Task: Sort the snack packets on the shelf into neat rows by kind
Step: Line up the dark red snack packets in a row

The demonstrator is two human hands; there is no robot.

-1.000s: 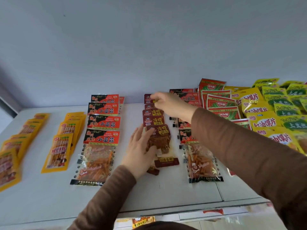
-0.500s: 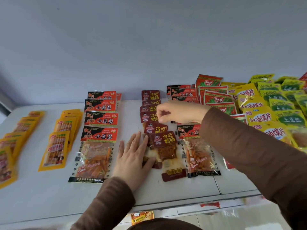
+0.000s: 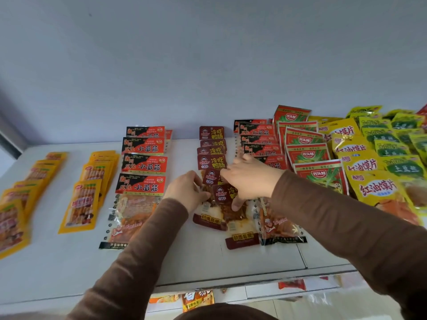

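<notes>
On the white shelf (image 3: 57, 273), two rows of orange-yellow packets (image 3: 82, 204) lay at the far left, running toward eleven o'clock. Next came a row of red-and-black packets (image 3: 141, 184), overlapped from the back wall toward the front edge. In the middle ran the row of dark maroon packets (image 3: 211, 161), tidy at its twelve o'clock end and loose at its six o'clock end.

The left hand (image 3: 186, 192), in a brown sleeve, rested at the nine o'clock side of the loose maroon packets, its fingers curled at the edge of one; whether that grip was closed on it I could not tell. The right hand (image 3: 250, 181) lay over the front maroon packet (image 3: 231, 211), thumb pressed down on its clear window, fingers spread apart toward twelve o'clock, so the packet sat under the palm, not pinched.

At three o'clock of that hand stood another red-and-black row (image 3: 258, 140), then red-and-green packets (image 3: 308, 154), then yellow packets (image 3: 374, 188) and green ones (image 3: 403, 167).
</notes>
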